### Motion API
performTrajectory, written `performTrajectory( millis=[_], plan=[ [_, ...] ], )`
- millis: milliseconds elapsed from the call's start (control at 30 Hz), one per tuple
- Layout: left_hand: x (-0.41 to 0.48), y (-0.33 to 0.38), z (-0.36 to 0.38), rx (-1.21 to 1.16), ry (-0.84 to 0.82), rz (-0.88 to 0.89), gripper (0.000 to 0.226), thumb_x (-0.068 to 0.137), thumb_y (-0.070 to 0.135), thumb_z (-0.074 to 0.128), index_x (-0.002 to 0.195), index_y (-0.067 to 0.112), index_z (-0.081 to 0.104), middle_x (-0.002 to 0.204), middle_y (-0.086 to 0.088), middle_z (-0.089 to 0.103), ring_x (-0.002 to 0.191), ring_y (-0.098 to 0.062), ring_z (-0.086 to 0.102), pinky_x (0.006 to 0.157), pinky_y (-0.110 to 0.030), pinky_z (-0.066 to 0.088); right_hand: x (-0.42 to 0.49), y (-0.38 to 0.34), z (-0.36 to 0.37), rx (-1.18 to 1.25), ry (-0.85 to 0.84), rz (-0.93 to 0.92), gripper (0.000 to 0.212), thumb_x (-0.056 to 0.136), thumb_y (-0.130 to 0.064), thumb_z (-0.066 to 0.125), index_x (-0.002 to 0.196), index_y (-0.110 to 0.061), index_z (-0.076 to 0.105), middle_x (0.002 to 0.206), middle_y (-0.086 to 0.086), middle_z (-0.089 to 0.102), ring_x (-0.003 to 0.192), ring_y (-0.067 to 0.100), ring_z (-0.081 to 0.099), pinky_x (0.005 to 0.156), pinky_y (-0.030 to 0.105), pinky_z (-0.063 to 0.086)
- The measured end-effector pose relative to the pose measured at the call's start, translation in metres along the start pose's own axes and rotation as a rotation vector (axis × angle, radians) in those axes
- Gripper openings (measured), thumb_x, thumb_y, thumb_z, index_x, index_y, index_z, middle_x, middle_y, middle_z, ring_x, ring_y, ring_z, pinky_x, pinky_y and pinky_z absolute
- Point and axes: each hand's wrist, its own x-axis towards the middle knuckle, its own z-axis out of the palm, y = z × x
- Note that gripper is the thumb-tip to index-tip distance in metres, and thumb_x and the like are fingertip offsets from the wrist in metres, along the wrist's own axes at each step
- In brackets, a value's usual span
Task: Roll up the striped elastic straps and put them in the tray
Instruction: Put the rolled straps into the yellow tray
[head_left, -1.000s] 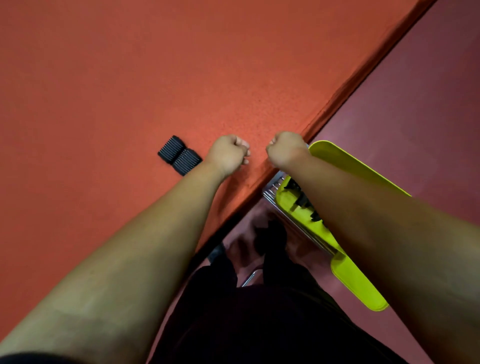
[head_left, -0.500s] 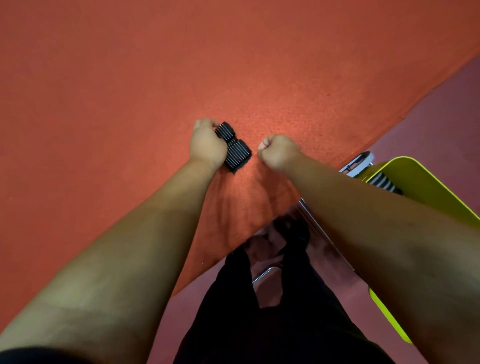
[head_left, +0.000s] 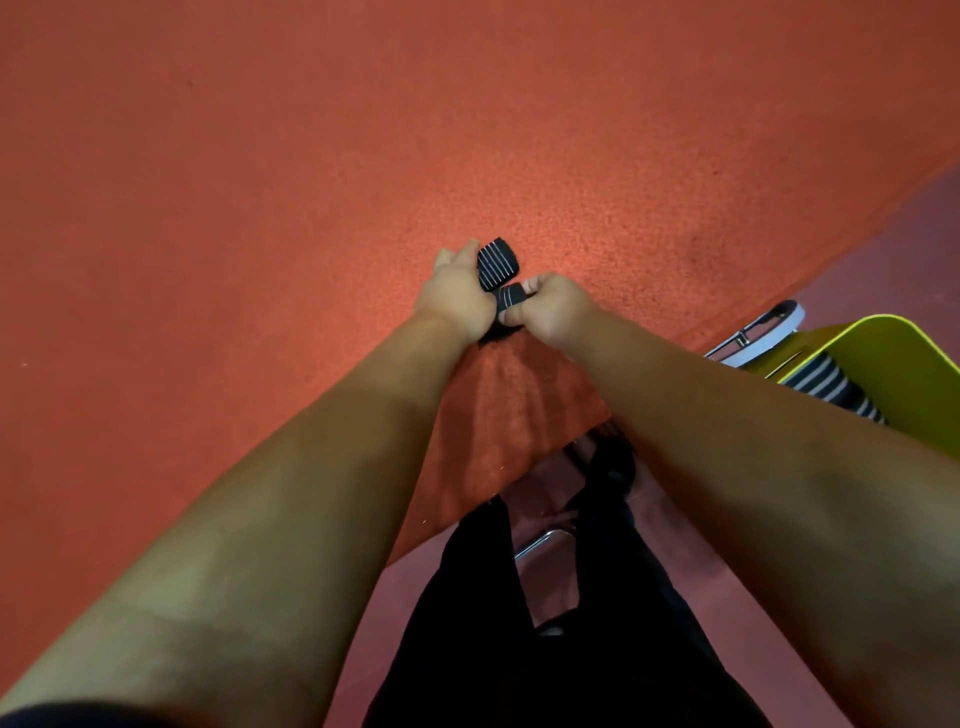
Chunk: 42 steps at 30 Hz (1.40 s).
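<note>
A black elastic strap with thin white stripes (head_left: 497, 264) lies on the orange table, folded into two bulging parts. My left hand (head_left: 453, 292) holds its left side, fingers along the far part. My right hand (head_left: 551, 307) pinches the near part (head_left: 508, 300) between thumb and fingers. At the right edge stands the yellow-green tray (head_left: 893, 358), with another striped strap (head_left: 826, 382) lying in it behind my right forearm.
The orange table top (head_left: 260, 208) spreads far to the left and back. Its edge runs diagonally at the right, above a maroon floor (head_left: 904, 249). A metal frame (head_left: 758, 332) sits beside the tray. My dark trousers (head_left: 561, 649) fill the bottom middle.
The view swung left, pushing the tray to the right edge. My left hand reached the strap and took hold of it. My right hand came over from a fist and pinched the strap's near part.
</note>
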Motion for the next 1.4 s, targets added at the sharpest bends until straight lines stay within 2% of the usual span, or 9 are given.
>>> performTrajectory(
  millis=[267, 433, 533, 667, 733, 867, 1067, 1233, 1400],
  plan=[
    [0.0, 0.008, 0.03, 0.265, 0.079, 0.025, 0.043, 0.098, 0.014, 0.065, 0.14, 0.014, 0.055, 0.138, -0.019, 0.052, 0.127, -0.042, 0.056, 0.104, -0.047, 0.048, -0.034, 0.03, -0.015, -0.132, 0.053, 0.007, 0.046, 0.076, -0.019, 0.09, 0.104, -0.018, 0.053, 0.096, 0.002, 0.064, 0.077, 0.015, 0.058, 0.057, 0.03, 0.038],
    [-0.009, 0.018, 0.05, 0.567, 0.178, 0.079, 0.034, 0.103, 0.021, 0.057, 0.136, 0.016, 0.061, 0.142, -0.018, 0.049, 0.134, -0.042, 0.044, 0.101, -0.047, 0.046, -0.057, 0.057, -0.054, -0.046, 0.098, 0.066, 0.059, 0.059, -0.04, 0.088, 0.103, -0.019, 0.054, 0.103, 0.012, 0.071, 0.099, 0.034, 0.073, 0.082, 0.046, 0.063],
    [-0.017, 0.023, 0.061, 0.644, 0.143, 0.107, 0.038, 0.103, 0.021, 0.057, 0.139, 0.007, 0.062, 0.141, -0.018, 0.056, 0.135, -0.042, 0.047, 0.104, -0.046, 0.046, -0.073, 0.073, -0.084, 0.01, 0.148, 0.077, 0.05, 0.063, -0.044, 0.084, 0.095, -0.024, 0.051, 0.103, 0.012, 0.073, 0.093, 0.032, 0.073, 0.082, 0.045, 0.064],
    [-0.033, 0.038, 0.069, 0.537, 0.099, -0.033, 0.053, 0.099, 0.024, 0.069, 0.142, 0.002, 0.048, 0.143, -0.024, 0.057, 0.133, -0.046, 0.056, 0.107, -0.049, 0.048, -0.109, 0.085, -0.124, 0.137, 0.268, 0.056, 0.038, 0.082, -0.033, 0.084, 0.097, -0.02, 0.051, 0.102, 0.015, 0.073, 0.078, 0.025, 0.069, 0.059, 0.032, 0.052],
    [-0.039, 0.056, 0.069, 0.488, 0.045, -0.066, 0.054, 0.1, 0.019, 0.065, 0.146, 0.001, 0.044, 0.143, -0.026, 0.06, 0.132, -0.046, 0.06, 0.106, -0.048, 0.051, -0.125, 0.093, -0.14, 0.168, 0.315, 0.042, 0.036, 0.084, -0.031, 0.083, 0.094, -0.021, 0.049, 0.103, 0.013, 0.071, 0.083, 0.027, 0.071, 0.063, 0.033, 0.055],
    [-0.051, 0.09, 0.074, 0.501, -0.077, 0.0, 0.042, 0.099, 0.014, 0.065, 0.14, 0.005, 0.061, 0.142, -0.02, 0.066, 0.132, -0.037, 0.065, 0.104, -0.04, 0.053, -0.156, 0.109, -0.168, 0.238, 0.384, 0.017, 0.038, 0.08, -0.034, 0.083, 0.09, -0.022, 0.049, 0.099, 0.009, 0.071, 0.094, 0.03, 0.075, 0.085, 0.052, 0.065],
    [-0.054, 0.076, 0.104, 0.415, -0.088, -0.119, 0.059, 0.096, 0.015, 0.075, 0.15, 0.02, 0.052, 0.145, -0.021, 0.046, 0.126, -0.038, 0.061, 0.102, -0.041, 0.053, -0.17, 0.144, -0.187, 0.325, 0.415, 0.049, 0.031, 0.091, -0.023, 0.08, 0.091, -0.018, 0.049, 0.087, 0.011, 0.064, 0.077, 0.023, 0.067, 0.077, 0.045, 0.064],
    [-0.05, 0.076, 0.101, 0.307, -0.105, -0.037, 0.055, 0.086, 0.01, 0.084, 0.133, 0.019, 0.057, 0.128, -0.016, 0.068, 0.117, -0.034, 0.068, 0.083, -0.03, 0.046, -0.164, 0.156, -0.181, 0.415, 0.428, 0.074, 0.032, 0.093, -0.027, 0.08, 0.095, -0.02, 0.048, 0.096, 0.011, 0.067, 0.081, 0.022, 0.07, 0.074, 0.042, 0.065],
    [-0.054, 0.08, 0.101, 0.093, -0.116, -0.055, 0.064, 0.076, 0.015, 0.096, 0.129, 0.013, 0.061, 0.124, -0.01, 0.071, 0.114, -0.029, 0.07, 0.098, -0.038, 0.058, -0.156, 0.153, -0.174, 0.381, 0.433, 0.061, 0.029, 0.089, -0.029, 0.079, 0.096, -0.019, 0.053, 0.09, 0.01, 0.07, 0.078, 0.02, 0.072, 0.075, 0.044, 0.068]
  ],
)
